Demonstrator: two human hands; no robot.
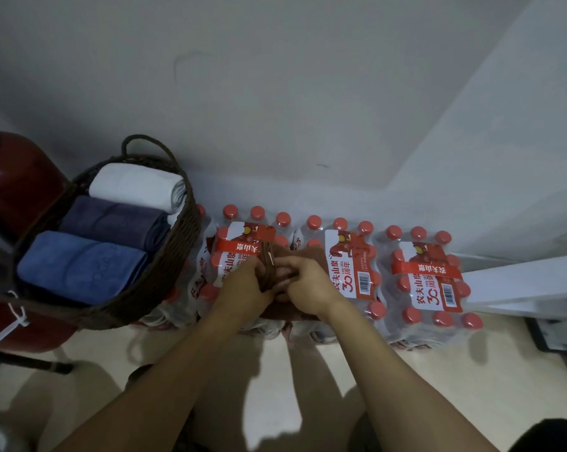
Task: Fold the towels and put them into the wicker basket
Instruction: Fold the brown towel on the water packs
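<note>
1. Reaching out from the bottom of the view, two bare arms stretch over a pale floor with dark shadows on it.
2. The left hand has its fingers curled round a brown towel, bunching up the cloth.
3. The right hand pinches the same brown towel, just beside the left hand. The two hands are almost touching.
4. The brown towel lies on top of packs of water bottles. The bottles have red caps and are wrapped in clear plastic with red and white labels. The packs sit side by side on the floor, against a white wall.
5. To the left, touching the nearest pack, stands a dark wicker basket with a looped handle at the back.
6. Three rolled towels lie inside the basket, side by side. The blue towel is nearest.
7. The dark purple-grey towel is in the middle, touching the blue one.
8. The white towel is at the far end of the basket.
9. Behind the basket on the left stands a red fire extinguisher. A white tag on a string hangs in front of another red thing low down on the left.
</note>
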